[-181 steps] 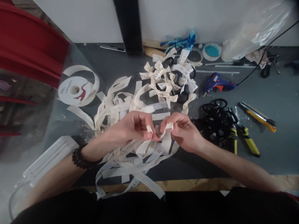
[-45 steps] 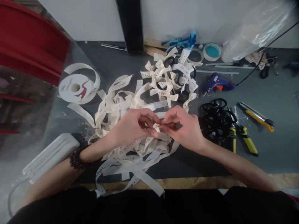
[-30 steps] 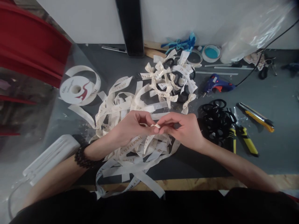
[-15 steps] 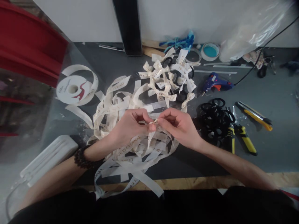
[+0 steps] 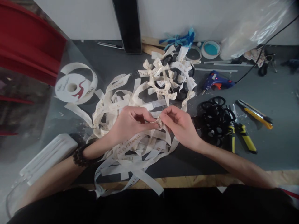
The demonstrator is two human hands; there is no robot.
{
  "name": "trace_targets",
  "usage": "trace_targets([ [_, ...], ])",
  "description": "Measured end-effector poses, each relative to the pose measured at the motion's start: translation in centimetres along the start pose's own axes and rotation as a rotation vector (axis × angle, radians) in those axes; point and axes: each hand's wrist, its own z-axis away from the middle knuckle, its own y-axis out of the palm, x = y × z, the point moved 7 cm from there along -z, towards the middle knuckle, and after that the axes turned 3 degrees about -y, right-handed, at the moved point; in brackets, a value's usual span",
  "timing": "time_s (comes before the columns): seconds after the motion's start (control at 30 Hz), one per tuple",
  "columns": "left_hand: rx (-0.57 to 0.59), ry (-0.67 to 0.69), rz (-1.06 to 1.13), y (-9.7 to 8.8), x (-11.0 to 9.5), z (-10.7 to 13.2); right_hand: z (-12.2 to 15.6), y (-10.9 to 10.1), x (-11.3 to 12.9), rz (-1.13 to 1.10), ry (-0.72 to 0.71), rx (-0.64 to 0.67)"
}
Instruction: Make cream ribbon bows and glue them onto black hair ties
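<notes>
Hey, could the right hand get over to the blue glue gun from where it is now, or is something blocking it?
Probably yes. The glue gun lies in the open on the table, beyond the right hand, with only low black rings between. But the hand's grip is busy pinching a ribbon piece with the left hand.

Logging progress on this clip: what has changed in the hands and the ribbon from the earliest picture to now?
The left hand and right hand have closed together. Earlier each pinched a separate folded end of the ribbon piece, spread apart; now both sets of fingertips meet on it, bunched small between them. Both grips held throughout. The ribbon spool, finished bows, glue gun and black hair ties stayed put.
</notes>
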Motion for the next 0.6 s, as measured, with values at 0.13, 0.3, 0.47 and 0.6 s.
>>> trace_targets([
  [0.13,-0.084,0.191,-0.195,-0.1,-1.9,0.8,-0.4,-0.1,0.2,0.037,0.012,0.019],
  [0.3,-0.142,0.366,-0.389,0.1,-2.9,1.4,-0.6,-0.4,0.4,0.085,0.026,0.027],
  [0.47,-0.179,0.513,-0.614,0.9,-3.9,2.0,-0.8,-0.3,0.4,0.098,0.044,0.064],
  [0.6,-0.198,0.695,-0.732,1.6,-4.8,2.8,-0.9,-0.3,0.2,0.109,0.072,0.082],
])
